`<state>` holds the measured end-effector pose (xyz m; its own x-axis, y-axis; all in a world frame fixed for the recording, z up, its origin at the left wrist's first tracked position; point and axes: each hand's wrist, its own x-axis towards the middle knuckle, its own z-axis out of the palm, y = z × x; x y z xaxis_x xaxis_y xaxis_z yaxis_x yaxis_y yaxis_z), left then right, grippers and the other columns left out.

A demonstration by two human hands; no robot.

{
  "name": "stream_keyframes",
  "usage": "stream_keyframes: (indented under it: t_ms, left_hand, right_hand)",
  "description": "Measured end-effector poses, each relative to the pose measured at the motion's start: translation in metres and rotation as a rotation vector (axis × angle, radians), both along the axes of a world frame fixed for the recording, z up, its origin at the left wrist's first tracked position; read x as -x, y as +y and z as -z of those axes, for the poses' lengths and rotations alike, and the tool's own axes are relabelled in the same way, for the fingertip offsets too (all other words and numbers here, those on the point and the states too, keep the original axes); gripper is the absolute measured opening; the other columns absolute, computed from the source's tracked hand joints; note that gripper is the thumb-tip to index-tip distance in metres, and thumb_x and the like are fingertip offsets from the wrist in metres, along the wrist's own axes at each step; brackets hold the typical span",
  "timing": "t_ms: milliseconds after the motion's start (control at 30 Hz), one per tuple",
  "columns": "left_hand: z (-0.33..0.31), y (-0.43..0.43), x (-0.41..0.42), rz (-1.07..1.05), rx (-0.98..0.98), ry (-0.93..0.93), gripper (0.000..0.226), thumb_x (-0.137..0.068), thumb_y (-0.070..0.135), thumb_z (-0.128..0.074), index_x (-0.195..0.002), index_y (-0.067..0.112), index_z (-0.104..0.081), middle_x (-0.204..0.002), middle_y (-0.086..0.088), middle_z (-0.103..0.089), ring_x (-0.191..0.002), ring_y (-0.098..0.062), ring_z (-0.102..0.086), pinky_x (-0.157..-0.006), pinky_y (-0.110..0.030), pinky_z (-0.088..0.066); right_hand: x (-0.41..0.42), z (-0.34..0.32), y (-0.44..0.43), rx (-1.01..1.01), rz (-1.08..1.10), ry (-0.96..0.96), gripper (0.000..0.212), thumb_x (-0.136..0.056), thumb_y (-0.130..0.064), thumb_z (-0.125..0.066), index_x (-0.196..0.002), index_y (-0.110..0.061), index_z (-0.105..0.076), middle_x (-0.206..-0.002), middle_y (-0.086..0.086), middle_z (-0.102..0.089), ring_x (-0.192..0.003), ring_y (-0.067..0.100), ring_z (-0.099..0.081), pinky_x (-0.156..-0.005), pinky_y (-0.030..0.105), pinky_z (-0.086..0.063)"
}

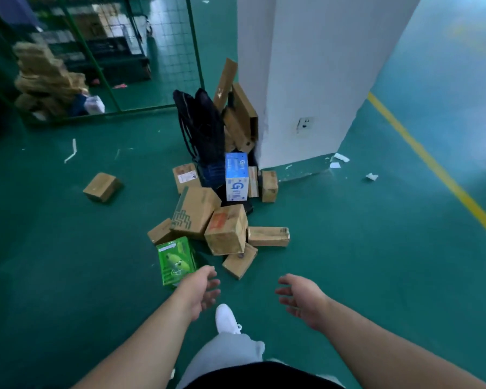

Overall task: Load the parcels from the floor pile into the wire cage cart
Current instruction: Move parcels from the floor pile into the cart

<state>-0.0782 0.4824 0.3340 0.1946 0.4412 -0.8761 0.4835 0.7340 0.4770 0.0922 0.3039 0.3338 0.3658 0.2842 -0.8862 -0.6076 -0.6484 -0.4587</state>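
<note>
The parcels (213,220) are heaped on the floor against the foot of a white pillar (306,80), which seemingly serves as a backstop. A green box (176,261) and a small brown box (239,262) lie nearest. The left hand (201,293) and right hand (300,300) are held out empty, fingers loosely spread, apparently readied for a two-handed lift. The wire cage cart (197,51), partly stacked, stands well apart.
</note>
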Motion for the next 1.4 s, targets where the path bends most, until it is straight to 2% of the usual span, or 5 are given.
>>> stream_keyframes:
  t_ms: [367,967,1200,1267,1400]
  left_hand:
    - [-0.001,0.141,-0.138,0.081,-0.003,-0.05,0.022,-0.103,0.031,-0.052,-0.107,0.015,-0.066,-0.097,-0.003,-0.07,-0.08,-0.019,-0.063,-0.073,-0.034,-0.048]
    - [0.225,0.197,-0.231,-0.521,0.32,0.232,0.019,-0.103,0.025,-0.054,-0.11,0.011,-0.065,-0.097,-0.009,-0.069,-0.078,-0.021,-0.062,-0.069,-0.031,-0.045]
    - [0.359,0.246,-0.255,-0.528,0.395,0.295,0.077,-0.08,0.074,-0.067,-0.133,0.019,-0.057,-0.126,-0.006,-0.063,-0.102,-0.026,-0.066,-0.073,-0.041,-0.06]
    - [0.401,0.257,-0.264,-0.549,0.424,0.271,0.091,-0.073,0.079,-0.069,-0.142,0.022,-0.051,-0.138,-0.009,-0.058,-0.11,-0.03,-0.064,-0.078,-0.047,-0.062]
    - [0.476,0.263,-0.281,-0.595,0.459,0.278,0.1,-0.072,0.077,-0.072,-0.15,0.024,-0.038,-0.148,-0.01,-0.048,-0.125,-0.039,-0.055,-0.096,-0.057,-0.055]
  right_hand:
    - [-0.117,0.016,0.102,0.06,0.031,-0.105,0.021,-0.101,-0.028,-0.056,-0.116,-0.015,-0.065,-0.112,0.009,-0.072,-0.098,0.024,-0.067,-0.079,0.036,-0.05]
    - [-0.324,0.268,0.379,0.249,-1.013,-0.238,0.023,-0.101,-0.019,-0.046,-0.099,-0.006,-0.065,-0.094,0.01,-0.062,-0.081,0.023,-0.054,-0.061,0.025,-0.04]
    - [-0.351,0.412,0.475,0.217,-1.023,-0.372,0.029,-0.102,-0.012,-0.048,-0.123,-0.004,-0.066,-0.123,0.015,-0.067,-0.113,0.031,-0.063,-0.099,0.037,-0.052]
    - [-0.347,0.452,0.486,0.253,-1.275,-0.481,0.028,-0.102,-0.007,-0.048,-0.124,-0.005,-0.065,-0.127,0.011,-0.066,-0.117,0.027,-0.062,-0.101,0.034,-0.05]
    - [-0.341,0.521,0.496,0.3,-1.195,-0.434,0.036,-0.104,-0.018,-0.046,-0.131,0.001,-0.06,-0.121,0.017,-0.062,-0.102,0.029,-0.056,-0.086,0.034,-0.044]
